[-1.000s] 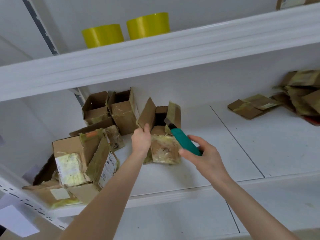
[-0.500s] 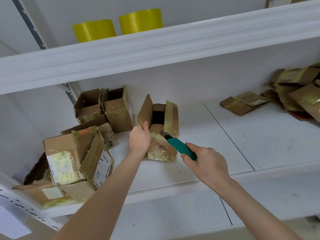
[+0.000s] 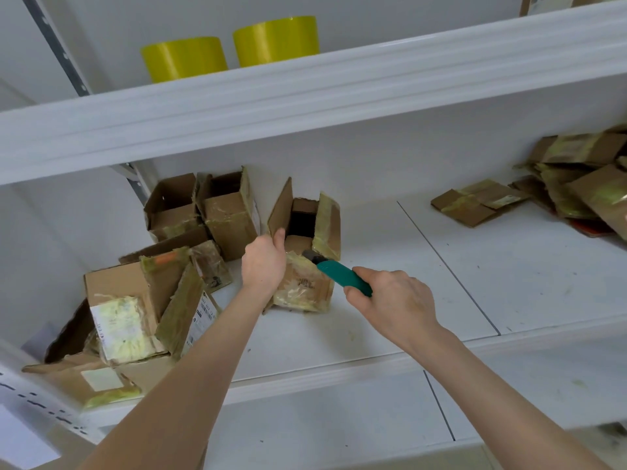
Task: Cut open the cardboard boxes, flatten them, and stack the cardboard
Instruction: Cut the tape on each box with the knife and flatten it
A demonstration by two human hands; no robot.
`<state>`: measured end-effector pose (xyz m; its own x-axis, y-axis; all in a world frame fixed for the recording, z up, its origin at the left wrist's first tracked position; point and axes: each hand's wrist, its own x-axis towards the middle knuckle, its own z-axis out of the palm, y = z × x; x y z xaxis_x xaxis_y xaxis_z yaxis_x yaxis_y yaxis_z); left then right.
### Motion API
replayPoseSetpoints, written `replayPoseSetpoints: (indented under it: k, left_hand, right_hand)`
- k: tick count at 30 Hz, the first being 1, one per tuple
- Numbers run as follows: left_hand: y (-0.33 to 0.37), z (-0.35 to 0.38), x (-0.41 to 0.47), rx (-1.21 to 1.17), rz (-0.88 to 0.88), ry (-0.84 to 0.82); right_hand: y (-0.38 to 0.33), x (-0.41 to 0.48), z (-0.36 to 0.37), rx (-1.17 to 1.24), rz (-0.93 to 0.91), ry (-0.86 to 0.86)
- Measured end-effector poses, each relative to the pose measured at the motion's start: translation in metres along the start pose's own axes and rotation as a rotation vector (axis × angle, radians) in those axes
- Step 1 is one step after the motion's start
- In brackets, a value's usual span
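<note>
Head view: left hand (image 3: pixel 264 262) grips a flap of the open-topped box (image 3: pixel 305 286) mid-shelf, right hand (image 3: pixel 390 300) clamps the teal cutter (image 3: pixel 342 274), blade at its taped corner; flattened cardboard (image 3: pixel 475 201) piled far right, several uncut boxes (image 3: pixel 203 212) left, so roughly midway I'd say; white shelf (image 3: pixel 390 249), yellow tape rolls (image 3: pixel 185 57) above.

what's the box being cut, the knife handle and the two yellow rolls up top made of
The box: matte brown cardboard, judging by its creased flaps, patched with glossy yellowish tape. The knife handle: smooth teal, probably plastic; the blade end looks like dark metal. The yellow rolls: shiny and translucent, likely packing tape, though no core shows.
</note>
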<state>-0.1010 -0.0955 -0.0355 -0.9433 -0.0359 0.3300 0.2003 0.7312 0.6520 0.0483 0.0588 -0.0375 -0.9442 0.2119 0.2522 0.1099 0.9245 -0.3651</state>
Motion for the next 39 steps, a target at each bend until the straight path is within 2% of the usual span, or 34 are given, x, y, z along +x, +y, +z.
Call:
replayPoseSetpoints:
  k: [3, 14, 16, 17, 19, 20, 21, 23, 25, 28, 30, 32, 33, 36, 38, 39]
  left_hand:
    - [-0.002, 0.003, -0.007, 0.01, 0.046, 0.006]
    - [-0.007, 0.001, -0.004, -0.041, -0.036, -0.016]
    - [-0.009, 0.001, -0.002, -0.03, -0.019, -0.028]
    - [-0.01, 0.0, -0.002, -0.033, -0.026, -0.033]
    - [-0.011, -0.001, 0.0, -0.042, -0.045, -0.04]
    - [-0.012, -0.002, 0.002, -0.041, -0.054, -0.043]
    - [-0.012, -0.004, 0.004, -0.038, -0.061, -0.045]
    - [-0.013, -0.009, 0.006, -0.045, -0.062, -0.046]
    - [-0.015, -0.011, 0.007, -0.061, -0.052, -0.052]
    - [-0.019, -0.012, 0.004, -0.094, -0.033, -0.047]
    - [-0.021, -0.012, 0.0, -0.078, 0.02, -0.019]
    - [-0.021, -0.012, -0.004, -0.02, 0.125, 0.019]
    - [-0.02, -0.013, -0.006, 0.005, 0.206, 0.052]
    - [-0.01, -0.01, -0.019, 0.077, 0.503, 0.13]
    - [-0.003, -0.008, -0.026, 0.11, 0.61, 0.129]
    - [-0.001, -0.007, -0.028, 0.094, 0.592, 0.125]
  right_hand:
    - [-0.006, 0.005, 0.004, -0.033, 0.012, -0.001]
    - [0.021, -0.011, 0.001, -0.06, 0.099, 0.002]
    - [0.024, -0.014, 0.0, 0.106, 0.036, 0.01]
    - [0.024, -0.014, 0.001, 0.292, 0.04, 0.017]
    - [0.025, -0.008, 0.004, 0.736, 0.099, 0.107]
    - [0.029, 0.001, 0.008, 0.857, 0.147, 0.18]
    - [0.034, 0.012, 0.015, 0.871, 0.209, 0.233]
    - [0.048, 0.035, 0.028, 0.694, 0.308, 0.183]
    - [0.065, 0.054, 0.048, 0.478, 0.382, 0.007]
    - [0.081, 0.067, 0.071, 0.337, 0.442, -0.158]
    - [0.081, 0.071, 0.075, 0.197, 0.418, -0.202]
    - [0.071, 0.075, 0.067, 0.169, 0.414, -0.147]
    - [0.061, 0.078, 0.059, 0.311, 0.45, -0.118]
    - [0.026, 0.087, 0.03, 1.058, 0.6, -0.155]
    - [0.015, 0.09, 0.019, 1.182, 0.577, -0.205]
    - [0.015, 0.089, 0.018, 1.23, 0.573, -0.185]
